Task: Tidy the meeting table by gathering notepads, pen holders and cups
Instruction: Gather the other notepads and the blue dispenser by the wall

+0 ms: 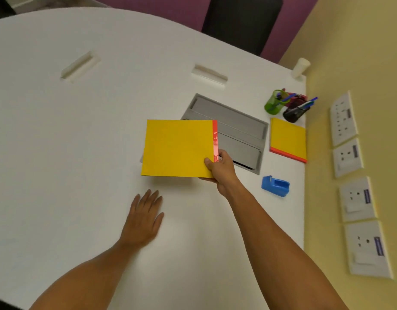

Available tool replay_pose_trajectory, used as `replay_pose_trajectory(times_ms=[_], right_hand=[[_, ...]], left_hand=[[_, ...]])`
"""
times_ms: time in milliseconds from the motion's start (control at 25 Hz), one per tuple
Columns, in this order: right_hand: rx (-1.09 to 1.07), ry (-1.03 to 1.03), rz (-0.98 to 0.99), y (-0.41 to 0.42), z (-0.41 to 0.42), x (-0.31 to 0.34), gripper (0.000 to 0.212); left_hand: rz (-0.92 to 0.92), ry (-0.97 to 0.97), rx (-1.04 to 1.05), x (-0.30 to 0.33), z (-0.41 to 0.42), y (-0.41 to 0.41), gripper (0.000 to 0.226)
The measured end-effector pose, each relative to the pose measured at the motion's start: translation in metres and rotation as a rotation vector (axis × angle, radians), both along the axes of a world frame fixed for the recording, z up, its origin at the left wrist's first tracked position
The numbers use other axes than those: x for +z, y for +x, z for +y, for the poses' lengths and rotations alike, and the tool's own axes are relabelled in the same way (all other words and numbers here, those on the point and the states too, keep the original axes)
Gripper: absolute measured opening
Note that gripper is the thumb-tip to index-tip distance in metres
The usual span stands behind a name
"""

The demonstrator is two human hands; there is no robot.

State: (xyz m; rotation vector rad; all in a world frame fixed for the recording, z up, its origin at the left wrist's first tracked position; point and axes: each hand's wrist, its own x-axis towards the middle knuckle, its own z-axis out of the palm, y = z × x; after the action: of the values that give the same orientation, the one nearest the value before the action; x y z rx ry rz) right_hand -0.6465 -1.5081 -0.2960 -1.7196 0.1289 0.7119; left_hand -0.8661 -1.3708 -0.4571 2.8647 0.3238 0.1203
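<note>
My right hand grips the near right corner of a yellow notepad with a red spine, holding it just above the white table. My left hand lies flat on the table with straight fingers, near and left of the pad. A second yellow notepad lies by the right edge. Behind it stand a green pen holder, a black pen holder and a dark red one, all with pens. A white paper cup stands at the far right corner.
A grey cable hatch is set into the table, partly under the held pad. A blue tape dispenser sits near the right edge. Two slots are cut in the tabletop farther back. Wall sockets line the yellow wall; a black chair stands behind.
</note>
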Motion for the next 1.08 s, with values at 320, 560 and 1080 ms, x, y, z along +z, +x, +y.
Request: replay_pose_trajectory(times_ms=[320,560,1080], right_hand=[[-0.306,-0.048,-0.057,0.069,-0.134,0.019,0.053],[-0.426,-0.143,-0.164,0.136,-0.198,0.038,0.048],[-1.131,0.31,0.121,0.224,-0.186,-0.028,0.037]], left_hand=[[-0.002,-0.109,-0.348,0.01,-0.091,0.122,0.049],[0.173,-0.102,-0.274,-0.001,-0.119,0.18,0.08],[0.193,0.021,-0.139,-0.018,-0.153,0.224,0.082]])
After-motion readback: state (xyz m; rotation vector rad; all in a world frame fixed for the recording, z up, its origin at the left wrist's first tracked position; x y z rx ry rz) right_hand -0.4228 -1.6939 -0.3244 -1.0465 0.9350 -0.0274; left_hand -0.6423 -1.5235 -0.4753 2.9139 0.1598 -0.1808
